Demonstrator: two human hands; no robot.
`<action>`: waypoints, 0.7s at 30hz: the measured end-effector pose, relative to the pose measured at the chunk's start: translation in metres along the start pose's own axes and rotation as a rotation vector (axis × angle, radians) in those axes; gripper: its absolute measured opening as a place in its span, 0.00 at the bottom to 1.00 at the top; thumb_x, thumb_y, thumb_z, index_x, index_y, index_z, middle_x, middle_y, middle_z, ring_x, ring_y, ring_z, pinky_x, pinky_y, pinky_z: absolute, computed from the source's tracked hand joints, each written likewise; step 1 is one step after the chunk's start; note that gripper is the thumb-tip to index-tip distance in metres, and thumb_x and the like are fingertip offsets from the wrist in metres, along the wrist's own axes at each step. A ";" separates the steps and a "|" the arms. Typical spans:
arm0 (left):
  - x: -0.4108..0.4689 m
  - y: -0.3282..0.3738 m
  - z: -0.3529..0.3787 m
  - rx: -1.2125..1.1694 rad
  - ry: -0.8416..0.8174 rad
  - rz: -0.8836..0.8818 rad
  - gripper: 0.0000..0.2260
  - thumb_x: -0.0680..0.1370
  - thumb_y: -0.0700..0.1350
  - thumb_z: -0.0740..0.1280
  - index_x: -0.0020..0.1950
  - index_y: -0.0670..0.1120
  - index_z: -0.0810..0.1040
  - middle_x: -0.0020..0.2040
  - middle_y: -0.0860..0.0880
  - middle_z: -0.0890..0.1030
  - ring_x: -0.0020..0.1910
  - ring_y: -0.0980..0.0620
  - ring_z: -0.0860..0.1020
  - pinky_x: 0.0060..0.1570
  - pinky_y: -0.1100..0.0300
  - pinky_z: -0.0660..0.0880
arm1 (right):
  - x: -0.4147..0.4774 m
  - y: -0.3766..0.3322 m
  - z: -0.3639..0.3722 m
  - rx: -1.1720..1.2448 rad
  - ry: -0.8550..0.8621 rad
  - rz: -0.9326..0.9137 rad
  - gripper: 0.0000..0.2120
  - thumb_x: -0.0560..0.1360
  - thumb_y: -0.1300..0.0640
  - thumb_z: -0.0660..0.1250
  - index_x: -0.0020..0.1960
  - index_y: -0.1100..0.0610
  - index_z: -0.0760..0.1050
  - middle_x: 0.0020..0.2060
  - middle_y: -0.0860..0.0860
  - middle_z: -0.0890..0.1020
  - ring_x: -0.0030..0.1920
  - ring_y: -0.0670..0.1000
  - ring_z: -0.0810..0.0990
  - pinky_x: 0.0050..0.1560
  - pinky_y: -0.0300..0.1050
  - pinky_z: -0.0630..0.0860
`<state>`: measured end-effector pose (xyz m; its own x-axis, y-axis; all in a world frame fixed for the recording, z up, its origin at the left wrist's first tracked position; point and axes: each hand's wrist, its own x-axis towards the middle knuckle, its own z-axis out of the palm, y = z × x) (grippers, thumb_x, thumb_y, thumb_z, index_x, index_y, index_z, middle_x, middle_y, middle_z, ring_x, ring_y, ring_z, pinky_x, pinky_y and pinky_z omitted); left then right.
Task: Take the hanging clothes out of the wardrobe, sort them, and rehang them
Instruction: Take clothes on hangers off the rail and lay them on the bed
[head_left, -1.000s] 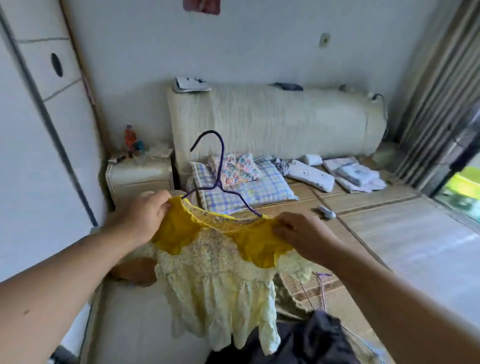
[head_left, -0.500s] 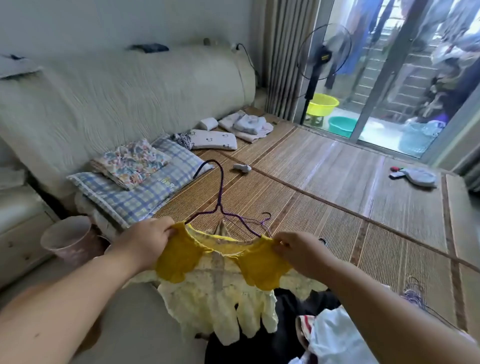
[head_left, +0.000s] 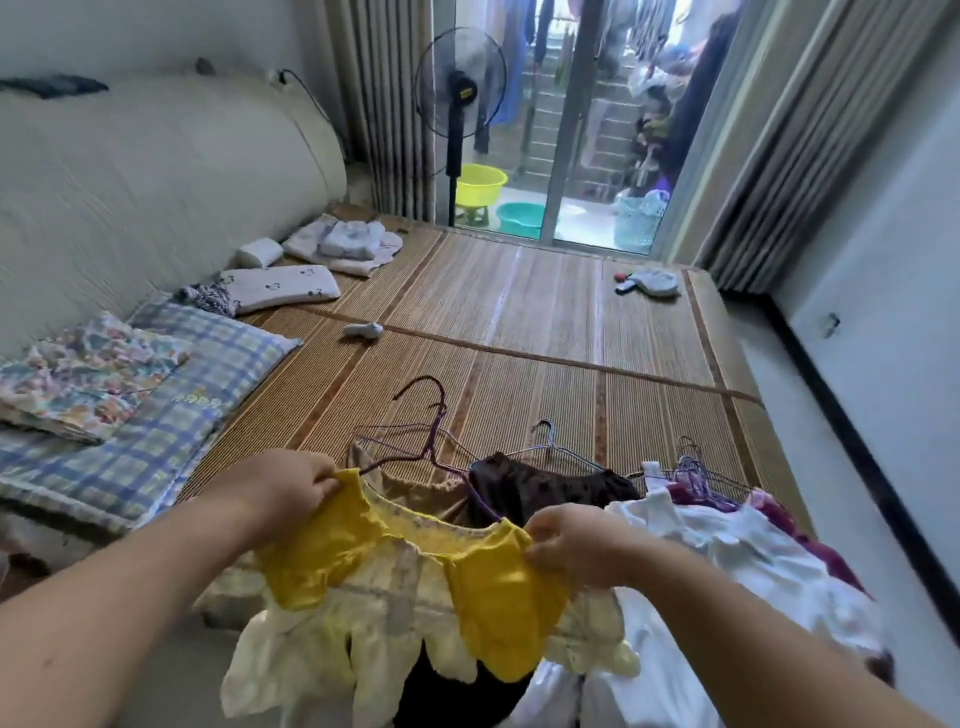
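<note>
A small yellow dress (head_left: 415, 587) with bright yellow shoulder frills hangs on a purple wire hanger (head_left: 434, 441). My left hand (head_left: 283, 491) pinches its left shoulder and my right hand (head_left: 571, 545) pinches its right shoulder, holding it spread above the bed's near edge. Under and behind it lie other clothes on wire hangers: a tan garment (head_left: 410, 488), a dark brown garment (head_left: 540, 486), a white garment (head_left: 727, 561) and a maroon one (head_left: 831, 556). The wardrobe is out of view.
The bed's bamboo mat (head_left: 519, 322) stretches ahead, with a small white object (head_left: 363, 330) on it. Pillows (head_left: 150, 395) and folded cloths (head_left: 343, 244) lie along the cream headboard (head_left: 156, 171). A standing fan (head_left: 460, 98) and basins (head_left: 480, 184) are by the glass door.
The view has swung right, from the bedside cabinet and headboard toward the balcony door. Both hands have kept their pinch on the dress, which is now over the pile of hangered clothes.
</note>
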<state>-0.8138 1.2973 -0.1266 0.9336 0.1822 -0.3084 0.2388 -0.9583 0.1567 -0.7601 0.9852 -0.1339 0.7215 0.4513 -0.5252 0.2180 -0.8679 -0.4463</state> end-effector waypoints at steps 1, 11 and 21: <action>0.003 0.007 -0.002 0.030 -0.020 0.016 0.11 0.80 0.55 0.58 0.39 0.55 0.72 0.48 0.52 0.80 0.47 0.51 0.76 0.50 0.55 0.74 | -0.006 0.002 -0.005 0.015 -0.045 0.042 0.11 0.75 0.47 0.64 0.56 0.48 0.77 0.41 0.46 0.79 0.43 0.47 0.79 0.39 0.41 0.76; 0.047 0.097 0.012 -0.052 -0.095 0.190 0.08 0.80 0.54 0.59 0.48 0.54 0.76 0.48 0.51 0.78 0.47 0.50 0.75 0.47 0.56 0.70 | -0.039 0.068 -0.058 0.192 0.046 0.275 0.11 0.71 0.49 0.71 0.53 0.48 0.80 0.50 0.50 0.81 0.50 0.49 0.80 0.54 0.48 0.79; 0.126 0.157 0.076 -0.193 -0.120 0.166 0.09 0.77 0.41 0.56 0.50 0.52 0.74 0.48 0.49 0.78 0.47 0.48 0.77 0.48 0.51 0.75 | 0.025 0.160 -0.038 0.056 0.401 0.354 0.09 0.76 0.48 0.62 0.53 0.44 0.80 0.47 0.47 0.84 0.47 0.50 0.80 0.48 0.50 0.78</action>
<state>-0.6793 1.1533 -0.2119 0.9286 -0.0121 -0.3709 0.1426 -0.9110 0.3869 -0.6822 0.8504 -0.1911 0.9412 0.0085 -0.3378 -0.1119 -0.9354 -0.3354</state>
